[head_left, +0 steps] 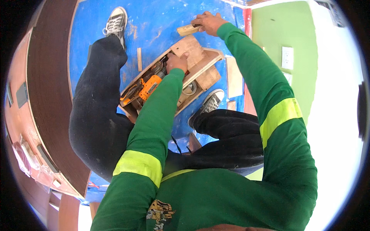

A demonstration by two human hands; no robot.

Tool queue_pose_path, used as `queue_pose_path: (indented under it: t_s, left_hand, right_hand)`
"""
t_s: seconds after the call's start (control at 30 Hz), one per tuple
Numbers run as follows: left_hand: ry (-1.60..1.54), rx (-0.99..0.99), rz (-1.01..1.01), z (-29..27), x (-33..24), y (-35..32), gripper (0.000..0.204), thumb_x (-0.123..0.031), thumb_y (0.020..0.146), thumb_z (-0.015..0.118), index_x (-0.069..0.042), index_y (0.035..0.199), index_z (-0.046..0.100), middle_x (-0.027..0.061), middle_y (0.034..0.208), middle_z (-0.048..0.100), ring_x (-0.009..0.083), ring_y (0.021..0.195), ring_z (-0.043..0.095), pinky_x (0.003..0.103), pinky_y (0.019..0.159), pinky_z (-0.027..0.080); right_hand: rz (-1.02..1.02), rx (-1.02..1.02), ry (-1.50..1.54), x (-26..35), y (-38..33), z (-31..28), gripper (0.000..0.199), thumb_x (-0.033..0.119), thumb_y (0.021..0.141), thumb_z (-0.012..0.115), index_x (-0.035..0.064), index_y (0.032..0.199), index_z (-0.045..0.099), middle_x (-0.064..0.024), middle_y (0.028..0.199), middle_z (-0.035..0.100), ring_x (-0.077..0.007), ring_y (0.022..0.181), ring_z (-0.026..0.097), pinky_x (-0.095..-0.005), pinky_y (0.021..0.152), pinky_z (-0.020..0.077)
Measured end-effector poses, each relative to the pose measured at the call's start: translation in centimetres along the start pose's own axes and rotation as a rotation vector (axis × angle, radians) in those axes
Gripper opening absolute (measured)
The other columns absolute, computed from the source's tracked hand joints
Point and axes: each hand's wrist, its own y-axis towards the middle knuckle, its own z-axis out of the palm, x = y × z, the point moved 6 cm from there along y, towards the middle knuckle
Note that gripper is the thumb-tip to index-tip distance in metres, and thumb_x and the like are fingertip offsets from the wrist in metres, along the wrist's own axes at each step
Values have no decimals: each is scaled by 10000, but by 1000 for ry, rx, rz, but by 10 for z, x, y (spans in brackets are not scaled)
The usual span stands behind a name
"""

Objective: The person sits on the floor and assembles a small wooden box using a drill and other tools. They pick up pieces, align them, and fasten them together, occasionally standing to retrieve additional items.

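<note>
A wooden toolbox (pixel 180 112) stands at an angle on the floor between my feet. Inside its left part lie an orange power tool (pixel 149 87) and several tools partly hidden under my forearm. My left hand (pixel 177 62) reaches into the far end of the box, its fingertips hidden among the contents. A flat wooden board (pixel 189 48) lies across the box's far corner, right beside that hand. Beyond the box, my right hand (pixel 209 23) has its fingers closed around the end of a small wood block (pixel 187 30). A roll of tape (pixel 189 88) sits in the right compartment.
A blue, stained sheet (pixel 154 19) covers the floor. Loose wood pieces (pixel 234 77) lie right of the box, and a thin strip (pixel 139 59) lies left of it. A green wall with an outlet (pixel 287 57) rises at right; a brown table (pixel 50 96) borders the left.
</note>
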Motion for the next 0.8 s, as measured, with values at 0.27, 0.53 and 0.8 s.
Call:
queue_pose_path:
  t_s: [0.27, 0.53, 0.8]
  left_hand:
    - [-237, -64, -76, 1, 21, 1, 641, -448, 751, 905, 53, 1080, 679, 251, 1088, 733, 415, 1054, 701, 485, 944, 536]
    - [-377, -32, -192, 15, 35, 16, 632, -456, 680, 953, 53, 983, 734, 243, 1038, 752, 401, 986, 725, 477, 903, 564]
    - [-364, -62, -109, 31, 47, 32, 584, -318, 729, 956, 120, 1022, 704, 207, 963, 754, 270, 762, 740, 371, 603, 613]
  right_hand:
    - [-206, 71, -47, 35, 33, 17, 499, 217, 965, 675, 270, 1451, 574, -2, 1349, 570, -274, 1284, 499, -638, 1048, 434]
    - [-299, 126, -27, 104, 47, 10, 487, 218, 984, 635, 269, 1464, 571, 1, 1331, 588, -268, 1305, 497, -644, 1045, 439]
    - [-155, 129, -51, 24, 34, 8, 463, 266, 957, 650, 326, 1414, 608, -11, 1329, 604, -287, 1325, 515, -659, 1030, 433]
